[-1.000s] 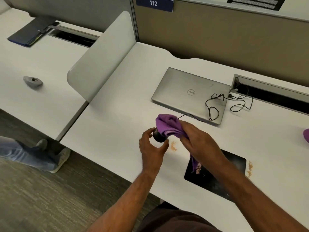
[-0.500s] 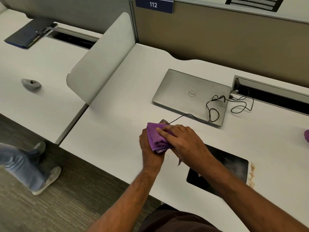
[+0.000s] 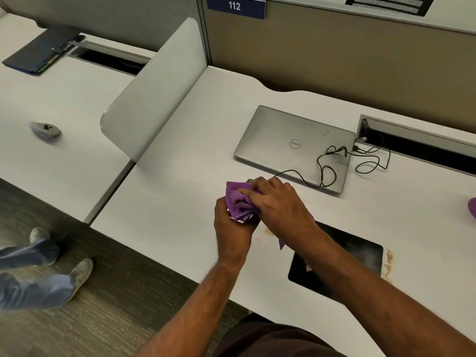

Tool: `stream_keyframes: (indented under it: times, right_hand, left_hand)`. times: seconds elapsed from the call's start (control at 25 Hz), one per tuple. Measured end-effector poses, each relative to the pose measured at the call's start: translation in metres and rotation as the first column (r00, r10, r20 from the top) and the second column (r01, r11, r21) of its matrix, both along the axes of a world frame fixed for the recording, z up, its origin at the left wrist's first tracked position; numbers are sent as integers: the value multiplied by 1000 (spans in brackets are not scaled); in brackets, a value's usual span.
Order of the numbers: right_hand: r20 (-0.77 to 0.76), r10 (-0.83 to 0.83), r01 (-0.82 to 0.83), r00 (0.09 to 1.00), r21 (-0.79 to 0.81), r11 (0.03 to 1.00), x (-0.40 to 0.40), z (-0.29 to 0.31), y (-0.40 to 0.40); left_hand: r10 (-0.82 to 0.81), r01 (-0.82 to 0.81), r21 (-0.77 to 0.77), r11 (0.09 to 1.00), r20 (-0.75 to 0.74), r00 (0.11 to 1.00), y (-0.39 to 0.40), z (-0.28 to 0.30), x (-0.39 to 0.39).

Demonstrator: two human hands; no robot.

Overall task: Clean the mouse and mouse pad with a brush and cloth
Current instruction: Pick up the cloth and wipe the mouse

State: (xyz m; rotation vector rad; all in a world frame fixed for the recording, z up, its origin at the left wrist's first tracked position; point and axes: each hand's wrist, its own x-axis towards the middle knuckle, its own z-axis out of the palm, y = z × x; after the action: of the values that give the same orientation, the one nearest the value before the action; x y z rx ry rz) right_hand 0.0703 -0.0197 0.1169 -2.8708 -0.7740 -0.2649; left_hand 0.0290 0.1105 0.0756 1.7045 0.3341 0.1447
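A purple cloth [image 3: 239, 202] is bunched over the mouse, which is almost wholly hidden beneath it and held above the white desk [image 3: 164, 202]. The left hand [image 3: 231, 228] is curled around it from below, and the right hand [image 3: 280, 207] is pressed onto the cloth with bent fingers, the two hands touching. The black mouse pad [image 3: 360, 253] lies at four o'clock from the hands. A closed silver Dell laptop [image 3: 288, 140] sits at one o'clock, its black cable [image 3: 327, 171] looped across the lid.
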Motion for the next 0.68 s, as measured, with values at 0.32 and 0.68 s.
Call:
stream_keyframes:
  times: [0.32,0.68]
  right_hand:
    - [-89,-19,17,996,-29,999,15,9,-2]
    - [-155,-158,142,975,-105,984,32,12,-24]
  left_hand:
    - [-15,15,97,995,3,1000,7,-8,-5]
    - [-66,58,96,994,77,995,13,-4,-13]
